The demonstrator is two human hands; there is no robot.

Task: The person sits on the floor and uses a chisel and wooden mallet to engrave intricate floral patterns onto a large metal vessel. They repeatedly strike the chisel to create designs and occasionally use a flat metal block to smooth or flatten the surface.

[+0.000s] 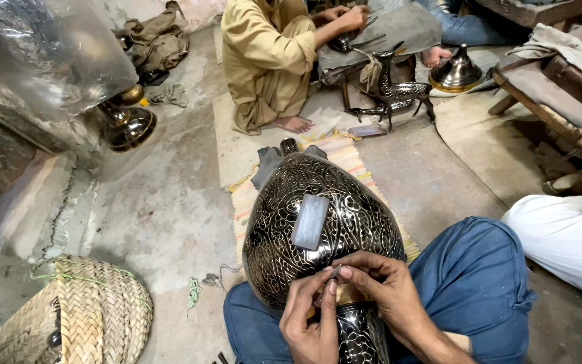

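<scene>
A large dark metal vase (pixel 318 222), covered in fine engraved silver-coloured scrollwork, lies on its side across the person's lap in the lower middle of the frame, its rounded belly pointing up-frame and its neck down between the blue-trousered knees. Both hands meet at the shoulder of the vase. The left hand (pixel 311 317) has its fingers closed around a small tool whose tip is hidden. The right hand (pixel 382 286) pinches a slim pale tool against the metal just beside it.

A flat grey rectangular block (pixel 310 221) lies loose on top of the curved belly, held by nothing. That looks like the chief risk: if the vase rolls or tips on the lap, the block could slide off onto the striped mat (pixel 345 158) beyond. The vase itself rests only on the legs, so strong pressure from the tool could turn it and send the point skating across the finished pattern, scratching it, or towards the fingers pressed so near.

At the top of the frame another person in yellow-brown clothes (pixel 267 61) sits working, near a dark metal deer figure (pixel 395 87). A woven basket (pixel 75 317) stands lower left.
</scene>
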